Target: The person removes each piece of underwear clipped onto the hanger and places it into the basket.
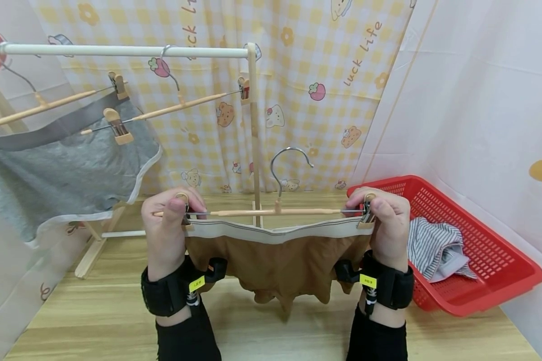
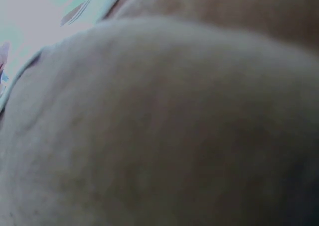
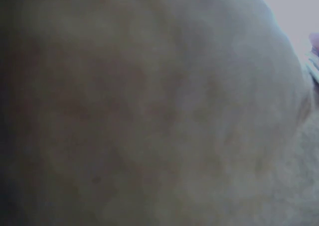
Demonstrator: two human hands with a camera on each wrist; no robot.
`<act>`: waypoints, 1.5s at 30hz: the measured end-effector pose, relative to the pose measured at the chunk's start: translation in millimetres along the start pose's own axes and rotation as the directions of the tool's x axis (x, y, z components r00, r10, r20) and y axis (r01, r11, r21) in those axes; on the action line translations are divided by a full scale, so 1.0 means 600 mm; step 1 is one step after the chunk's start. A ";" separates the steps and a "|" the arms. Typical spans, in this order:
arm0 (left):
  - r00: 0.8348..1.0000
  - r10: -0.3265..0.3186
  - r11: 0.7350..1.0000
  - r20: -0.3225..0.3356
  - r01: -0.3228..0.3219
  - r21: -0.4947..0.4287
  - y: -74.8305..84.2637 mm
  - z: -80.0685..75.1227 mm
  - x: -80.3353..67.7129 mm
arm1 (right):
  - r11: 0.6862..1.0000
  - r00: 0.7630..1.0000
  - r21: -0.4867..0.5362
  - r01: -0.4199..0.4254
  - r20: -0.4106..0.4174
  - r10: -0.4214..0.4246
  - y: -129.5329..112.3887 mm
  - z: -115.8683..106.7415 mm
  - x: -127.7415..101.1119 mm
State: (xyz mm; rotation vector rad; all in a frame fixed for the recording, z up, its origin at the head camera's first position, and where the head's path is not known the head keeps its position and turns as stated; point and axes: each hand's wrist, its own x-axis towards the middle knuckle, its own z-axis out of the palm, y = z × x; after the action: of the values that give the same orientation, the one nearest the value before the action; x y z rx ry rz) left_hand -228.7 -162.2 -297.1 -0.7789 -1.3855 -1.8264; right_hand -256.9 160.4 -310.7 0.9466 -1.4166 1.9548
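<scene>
Left hand (image 1: 167,225), head view — pinching left clip (image 1: 187,227) of hanger (image 1: 244,213); right hand (image 1: 390,225) pinching right clip (image 1: 366,225). Brown garment (image 1: 280,263) hangs between hands, pale waistband at clips. Beyond left hand: rack (image 1: 131,50), grey garment (image 1: 77,170) on it. Just beside right hand: red basket (image 1: 519,260), striped cloth (image 1: 435,245) inside. Left wrist view: blurred left hand fills most — grip cannot be told. Right wrist view: likewise blurred right hand.
</scene>
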 end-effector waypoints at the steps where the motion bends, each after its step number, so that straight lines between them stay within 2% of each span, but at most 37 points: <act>1: 1.000 0.000 1.000 0.001 0.000 0.000 0.000 0.000 0.000 | 1.000 1.000 0.001 0.001 0.001 -0.001 0.000 0.000 0.000; 45: 1.000 -0.017 1.000 -0.004 0.017 0.000 -0.001 -0.001 -0.002 | 1.000 1.000 -0.012 0.020 -0.018 -0.021 0.000 -0.001 0.000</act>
State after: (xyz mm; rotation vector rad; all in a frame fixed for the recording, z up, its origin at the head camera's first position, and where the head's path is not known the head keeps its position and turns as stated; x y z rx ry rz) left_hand -228.4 -162.8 -298.3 -0.7656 -1.3940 -1.8400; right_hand -257.2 161.2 -311.1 0.9322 -1.4012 1.9337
